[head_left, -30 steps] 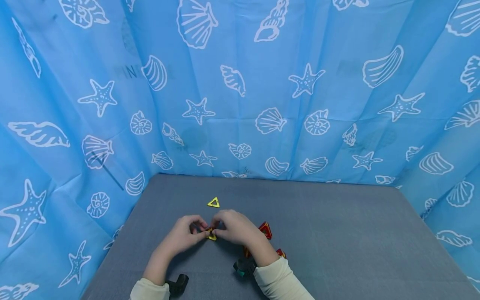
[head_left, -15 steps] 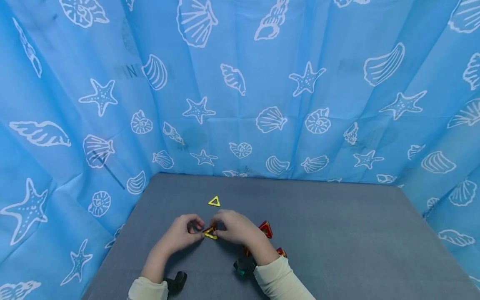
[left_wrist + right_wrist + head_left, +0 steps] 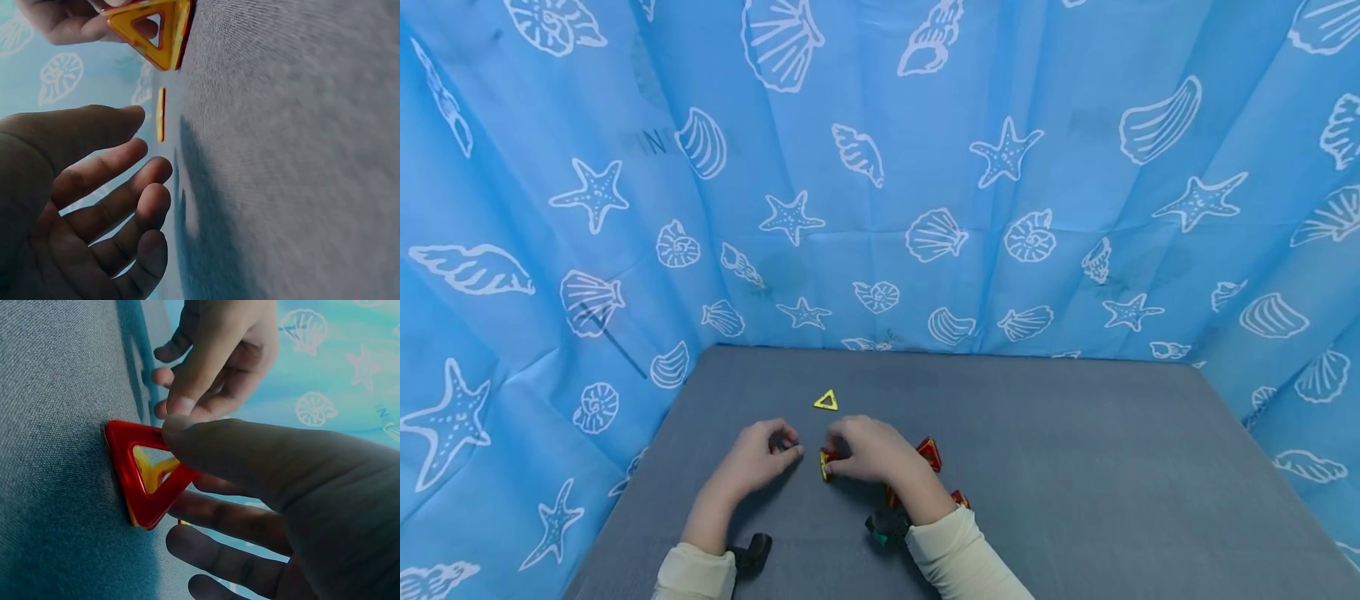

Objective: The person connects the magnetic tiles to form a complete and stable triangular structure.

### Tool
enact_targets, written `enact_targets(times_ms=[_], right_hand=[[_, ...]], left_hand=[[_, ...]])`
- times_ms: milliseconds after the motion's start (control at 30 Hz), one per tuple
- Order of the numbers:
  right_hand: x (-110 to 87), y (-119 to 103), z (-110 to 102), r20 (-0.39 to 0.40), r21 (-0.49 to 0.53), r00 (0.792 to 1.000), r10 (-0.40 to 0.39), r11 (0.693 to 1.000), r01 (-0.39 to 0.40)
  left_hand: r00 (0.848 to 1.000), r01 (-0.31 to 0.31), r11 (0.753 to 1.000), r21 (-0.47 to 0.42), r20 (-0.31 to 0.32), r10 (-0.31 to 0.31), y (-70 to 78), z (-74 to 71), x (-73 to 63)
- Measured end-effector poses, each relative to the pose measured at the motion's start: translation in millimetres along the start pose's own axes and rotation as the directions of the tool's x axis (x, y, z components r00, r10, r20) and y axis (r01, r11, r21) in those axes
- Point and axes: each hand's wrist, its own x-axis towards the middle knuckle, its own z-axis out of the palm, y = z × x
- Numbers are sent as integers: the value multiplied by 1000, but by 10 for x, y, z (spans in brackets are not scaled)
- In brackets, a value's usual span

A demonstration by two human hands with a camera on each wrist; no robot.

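My right hand (image 3: 874, 452) pinches triangular magnetic tiles (image 3: 824, 467) between thumb and fingers. They stand tilted on the table, a red tile (image 3: 119, 465) on one side and a yellow-orange tile (image 3: 167, 57) on the other, apparently joined along an edge. To their left, my left hand (image 3: 762, 454) is held just above the table, fingers loosely bent and holding nothing. A small gap separates its fingertips from the tiles. Farther back, a single yellow triangular tile (image 3: 825, 407) lies flat.
Red triangular tiles (image 3: 929, 454) sit behind my right forearm, with another red piece (image 3: 960, 499) nearer, partly hidden by the arm. Dark wrist-worn devices (image 3: 752, 553) show at both wrists. A blue shell-print curtain (image 3: 880, 208) borders the grey table (image 3: 1060, 467).
My left hand has let go of the tiles and drawn back to the left. The right hand keeps its pinch, and the tiles have turned so their yellow side looks narrower.
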Motion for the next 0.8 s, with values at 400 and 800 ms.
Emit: enact_targets(times_ms=[400, 800], right_hand=[[-24, 25, -37, 32, 29, 999, 3, 1000, -4], [-67, 22, -80, 37, 2, 999, 16, 1000, -16]], left_hand=[[996, -88, 993, 82, -21, 90, 125, 82, 367], [993, -112, 987, 119, -27, 116, 165, 92, 697]])
